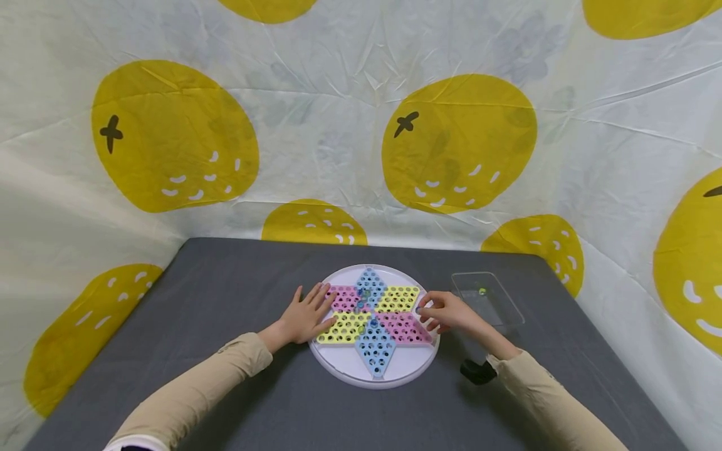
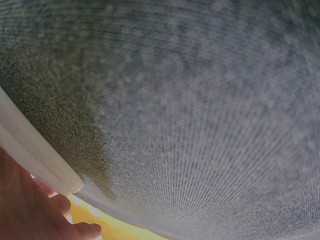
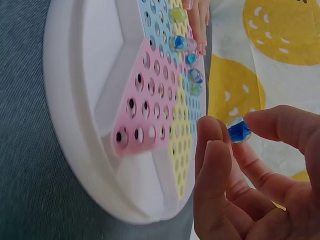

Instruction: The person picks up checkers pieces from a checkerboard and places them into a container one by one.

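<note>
A round white Chinese checkers board (image 1: 344,369), with a pink, yellow and blue star full of holes, lies on the table. On its left edge rests my left hand (image 1: 304,318), fingers straight and spread. Part of that hand shows beside the white rim at the bottom left of the left wrist view. My right hand (image 1: 448,311), above the board's right edge, pinches a clear glass marble with blue inside (image 3: 239,130) between thumb and fingertip. Several marbles, among them a blue one (image 3: 178,43) and a yellow-green one (image 3: 177,14), sit about the star's middle.
Right of the board stands a clear plastic box (image 1: 510,305) holding a yellow-green marble (image 1: 482,291). A small black object (image 1: 477,371) shows beside the right wrist. Dark grey cloth (image 1: 225,275) covers the table, with a fruit-print curtain (image 1: 327,150) behind it.
</note>
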Action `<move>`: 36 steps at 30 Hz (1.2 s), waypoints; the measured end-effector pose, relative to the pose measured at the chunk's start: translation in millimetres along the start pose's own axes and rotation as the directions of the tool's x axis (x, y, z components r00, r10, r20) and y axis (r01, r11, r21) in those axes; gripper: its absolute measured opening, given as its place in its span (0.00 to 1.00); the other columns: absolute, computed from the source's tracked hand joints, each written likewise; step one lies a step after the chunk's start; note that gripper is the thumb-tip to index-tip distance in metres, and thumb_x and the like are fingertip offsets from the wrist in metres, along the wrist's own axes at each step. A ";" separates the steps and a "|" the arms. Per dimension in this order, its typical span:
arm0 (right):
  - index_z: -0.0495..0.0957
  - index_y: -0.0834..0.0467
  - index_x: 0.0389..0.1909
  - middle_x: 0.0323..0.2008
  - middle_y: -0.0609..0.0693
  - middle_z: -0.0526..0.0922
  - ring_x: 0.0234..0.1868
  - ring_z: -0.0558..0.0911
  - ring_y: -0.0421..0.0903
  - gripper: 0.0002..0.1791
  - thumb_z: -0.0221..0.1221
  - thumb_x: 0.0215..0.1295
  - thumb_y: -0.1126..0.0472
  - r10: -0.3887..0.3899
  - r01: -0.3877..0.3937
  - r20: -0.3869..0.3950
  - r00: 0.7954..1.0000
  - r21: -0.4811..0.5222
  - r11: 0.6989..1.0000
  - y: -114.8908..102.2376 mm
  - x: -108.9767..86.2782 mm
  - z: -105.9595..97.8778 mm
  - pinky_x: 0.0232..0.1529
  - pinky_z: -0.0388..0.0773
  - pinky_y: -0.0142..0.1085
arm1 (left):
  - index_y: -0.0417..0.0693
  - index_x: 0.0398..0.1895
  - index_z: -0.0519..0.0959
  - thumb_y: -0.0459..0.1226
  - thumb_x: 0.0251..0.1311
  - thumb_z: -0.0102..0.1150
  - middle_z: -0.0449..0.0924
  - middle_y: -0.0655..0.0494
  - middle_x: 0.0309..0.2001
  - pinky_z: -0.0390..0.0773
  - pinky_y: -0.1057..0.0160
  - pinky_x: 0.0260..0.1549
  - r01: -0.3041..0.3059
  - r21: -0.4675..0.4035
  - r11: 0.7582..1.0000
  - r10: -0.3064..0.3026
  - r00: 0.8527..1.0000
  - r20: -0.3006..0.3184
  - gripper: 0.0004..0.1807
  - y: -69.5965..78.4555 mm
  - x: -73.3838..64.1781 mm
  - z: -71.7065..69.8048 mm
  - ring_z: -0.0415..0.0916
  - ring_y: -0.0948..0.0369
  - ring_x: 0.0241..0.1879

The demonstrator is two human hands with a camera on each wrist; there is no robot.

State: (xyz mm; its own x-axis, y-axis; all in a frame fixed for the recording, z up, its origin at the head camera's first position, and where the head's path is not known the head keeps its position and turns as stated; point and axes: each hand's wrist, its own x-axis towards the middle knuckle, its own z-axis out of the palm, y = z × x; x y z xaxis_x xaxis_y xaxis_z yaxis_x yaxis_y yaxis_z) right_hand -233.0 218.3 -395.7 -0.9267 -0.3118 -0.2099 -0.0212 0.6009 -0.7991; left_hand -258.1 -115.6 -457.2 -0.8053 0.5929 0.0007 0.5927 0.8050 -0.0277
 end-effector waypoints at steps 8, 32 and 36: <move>0.73 0.65 0.42 0.30 0.61 0.82 0.27 0.82 0.51 0.16 0.56 0.61 0.56 0.020 -0.019 -0.023 1.000 0.014 1.000 6.9 -14.3 -18.7 0.27 0.78 0.39 | 0.45 0.69 0.52 0.54 0.66 0.34 0.49 0.43 0.69 0.49 0.36 0.59 -0.012 -0.016 1.000 0.011 1.000 -0.025 0.34 -0.6 -0.2 -0.7 0.47 0.45 0.69; 0.66 0.70 0.52 0.37 0.60 0.83 0.31 0.83 0.47 0.25 0.52 0.64 0.54 0.063 -0.059 -0.088 0.994 0.051 0.997 36.2 -39.9 -76.3 0.35 0.79 0.44 | 0.53 0.69 0.53 0.59 0.62 0.35 0.51 0.48 0.70 0.49 0.37 0.60 -0.018 0.023 1.000 0.017 0.997 0.079 0.35 -4.8 6.1 -12.4 0.49 0.49 0.69; 0.64 0.71 0.54 0.38 0.59 0.83 0.31 0.83 0.44 0.26 0.51 0.65 0.55 0.078 -0.073 -0.094 0.992 0.054 0.996 39.4 -43.5 -84.8 0.35 0.80 0.42 | 0.53 0.69 0.53 0.59 0.62 0.35 0.51 0.48 0.70 0.49 0.37 0.60 -0.019 0.022 1.000 0.017 0.997 0.075 0.35 -4.3 5.5 -12.7 0.49 0.49 0.69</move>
State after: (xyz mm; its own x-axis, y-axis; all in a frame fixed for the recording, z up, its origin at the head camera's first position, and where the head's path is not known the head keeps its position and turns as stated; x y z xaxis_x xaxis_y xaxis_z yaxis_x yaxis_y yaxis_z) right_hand -225.4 317.9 -370.2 -0.9567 -0.1932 -0.2178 0.0672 0.5812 -0.8110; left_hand -264.9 -115.5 -444.3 -0.7939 0.6034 -0.0751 0.6073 0.7930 -0.0492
